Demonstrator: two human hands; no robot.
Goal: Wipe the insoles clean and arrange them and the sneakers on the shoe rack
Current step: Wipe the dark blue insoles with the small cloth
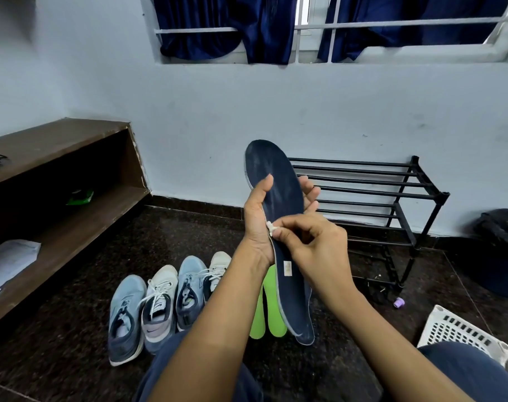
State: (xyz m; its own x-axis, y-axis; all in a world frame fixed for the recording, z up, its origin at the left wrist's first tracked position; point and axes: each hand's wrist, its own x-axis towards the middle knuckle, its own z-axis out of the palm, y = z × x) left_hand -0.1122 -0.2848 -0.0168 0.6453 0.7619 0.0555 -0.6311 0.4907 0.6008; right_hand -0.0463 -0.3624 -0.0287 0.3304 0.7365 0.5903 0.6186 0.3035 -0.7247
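My left hand (260,219) grips a dark navy insole (279,181) upright at its middle, thumb on the front and fingers behind. My right hand (311,242) pinches a small white wad (270,228) against the insole's left edge. Two green insoles (264,309) lie on the floor under it, partly hidden. Several sneakers stand in a row on the floor: a blue one (125,317), a white and grey one (158,306), another blue one (190,288) and a white one (219,271). The black shoe rack (392,198) stands by the wall.
A brown wooden shelf unit (58,181) runs along the left, holding a green item (80,197) and paper (9,262). A white perforated basket (462,332) sits at right, a dark bag (502,248) beyond it, and a small purple cap (398,302) on the dark floor.
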